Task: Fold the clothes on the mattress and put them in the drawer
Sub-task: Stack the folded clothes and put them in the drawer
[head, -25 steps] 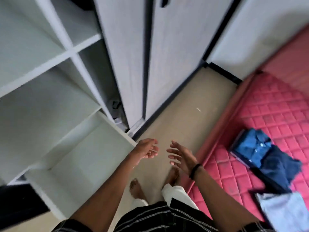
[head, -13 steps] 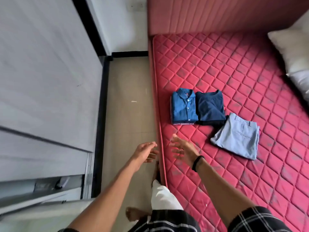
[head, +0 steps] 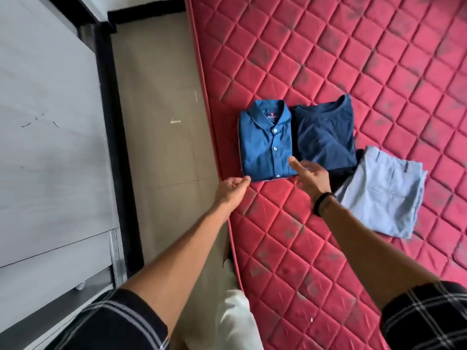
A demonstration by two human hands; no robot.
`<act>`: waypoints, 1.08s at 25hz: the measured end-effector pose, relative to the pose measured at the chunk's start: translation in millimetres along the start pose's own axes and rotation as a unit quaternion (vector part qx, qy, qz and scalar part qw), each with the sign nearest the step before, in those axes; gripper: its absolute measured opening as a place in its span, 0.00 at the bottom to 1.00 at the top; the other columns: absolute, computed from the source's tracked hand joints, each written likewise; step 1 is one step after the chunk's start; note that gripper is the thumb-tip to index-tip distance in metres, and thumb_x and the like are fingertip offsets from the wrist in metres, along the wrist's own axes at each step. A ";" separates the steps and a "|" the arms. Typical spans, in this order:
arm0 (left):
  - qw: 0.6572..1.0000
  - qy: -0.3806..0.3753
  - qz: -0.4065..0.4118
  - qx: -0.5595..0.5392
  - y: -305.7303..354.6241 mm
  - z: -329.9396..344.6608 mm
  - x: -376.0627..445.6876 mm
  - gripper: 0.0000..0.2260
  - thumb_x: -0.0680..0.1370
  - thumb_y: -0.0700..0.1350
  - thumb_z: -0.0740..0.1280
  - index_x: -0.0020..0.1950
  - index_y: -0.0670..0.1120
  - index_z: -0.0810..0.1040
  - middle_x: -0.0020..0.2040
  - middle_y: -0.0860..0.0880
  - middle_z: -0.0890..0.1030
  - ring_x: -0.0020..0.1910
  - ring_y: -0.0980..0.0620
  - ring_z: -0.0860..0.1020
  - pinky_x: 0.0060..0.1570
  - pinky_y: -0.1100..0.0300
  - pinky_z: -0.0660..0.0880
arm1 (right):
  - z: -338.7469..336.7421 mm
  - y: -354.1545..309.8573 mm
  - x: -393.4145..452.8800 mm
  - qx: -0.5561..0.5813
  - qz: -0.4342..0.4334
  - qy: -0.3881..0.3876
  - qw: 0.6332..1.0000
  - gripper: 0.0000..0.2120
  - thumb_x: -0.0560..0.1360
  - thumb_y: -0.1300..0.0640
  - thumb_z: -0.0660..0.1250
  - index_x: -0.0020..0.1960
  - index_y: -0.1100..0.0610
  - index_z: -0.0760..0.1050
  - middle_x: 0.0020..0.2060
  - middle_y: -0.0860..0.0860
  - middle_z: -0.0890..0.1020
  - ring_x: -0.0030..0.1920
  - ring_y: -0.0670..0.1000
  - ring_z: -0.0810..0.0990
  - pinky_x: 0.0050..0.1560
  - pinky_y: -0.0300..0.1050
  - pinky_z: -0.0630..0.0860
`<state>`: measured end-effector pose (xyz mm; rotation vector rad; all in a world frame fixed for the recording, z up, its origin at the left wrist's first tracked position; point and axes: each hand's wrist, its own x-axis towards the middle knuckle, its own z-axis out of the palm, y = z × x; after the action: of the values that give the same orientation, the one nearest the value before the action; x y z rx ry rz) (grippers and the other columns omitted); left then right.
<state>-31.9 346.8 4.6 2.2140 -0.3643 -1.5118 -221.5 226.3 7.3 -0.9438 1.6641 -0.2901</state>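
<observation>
The folded blue button shirt (head: 266, 145) is lying near the left edge of the red quilted mattress (head: 328, 59), collar pointing away, with a folded navy t-shirt (head: 326, 137) touching its right side and folded pale blue trousers (head: 384, 190) sitting just beyond that, overlapping a dark garment beneath. The shirt is looking light, soft and floppy, so I would guess it is going to sag and come unfolded if it is lifted by one corner; sliding flat fingers under both near corners seems the safer hold. The left hand (head: 231, 189) is reaching to the shirt's near left corner with fingers loosely curled, holding nothing. The right hand (head: 309, 176), fingers spread and fairly straight, is hovering at the near right corner, gripping nothing either. A strip of bare floor (head: 161, 97) is running between the mattress and a grey cabinet front (head: 50, 122).
</observation>
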 end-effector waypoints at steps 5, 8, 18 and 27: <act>0.999 0.020 -0.036 0.031 16.3 17.9 109.4 0.40 0.74 0.70 0.68 0.74 0.42 0.72 0.74 0.40 0.74 0.73 0.41 0.72 0.72 0.51 0.69 | 39.4 -16.8 121.0 -0.134 -0.073 -0.006 0.988 0.29 0.65 0.25 0.72 0.43 0.50 0.73 0.40 0.48 0.78 0.33 0.37 0.75 0.31 0.27 0.68; 0.999 0.023 -0.025 -0.022 11.8 40.8 160.8 0.60 0.57 0.82 0.70 0.79 0.47 0.65 0.74 0.47 0.74 0.73 0.46 0.73 0.73 0.51 0.70 | 53.5 -1.5 166.6 -0.167 -0.050 -0.044 0.984 0.48 0.57 0.20 0.73 0.64 0.53 0.78 0.56 0.47 0.84 0.53 0.47 0.83 0.55 0.44 0.81; 0.995 -0.014 -0.065 -0.080 12.8 53.5 207.5 0.54 0.48 0.74 0.81 0.70 0.52 0.74 0.60 0.54 0.83 0.58 0.52 0.82 0.63 0.53 0.79 | 62.5 -12.6 199.6 -0.323 -0.007 -0.069 0.944 0.58 0.47 0.18 0.73 0.66 0.55 0.78 0.57 0.52 0.83 0.55 0.55 0.83 0.57 0.51 0.81; 0.955 -0.202 -0.107 -0.188 -9.9 -5.2 139.9 0.25 0.70 0.60 0.79 0.63 0.50 0.83 0.53 0.49 0.88 0.52 0.49 0.86 0.56 0.52 0.83 | 86.2 22.8 128.9 -0.089 0.059 -0.187 0.977 0.32 0.62 0.36 0.82 0.59 0.53 0.83 0.52 0.47 0.88 0.52 0.48 0.87 0.60 0.47 0.81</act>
<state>24.5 294.0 -112.5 1.6854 0.0514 -1.9671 -157.8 173.8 -125.9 -0.9595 1.4055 0.1153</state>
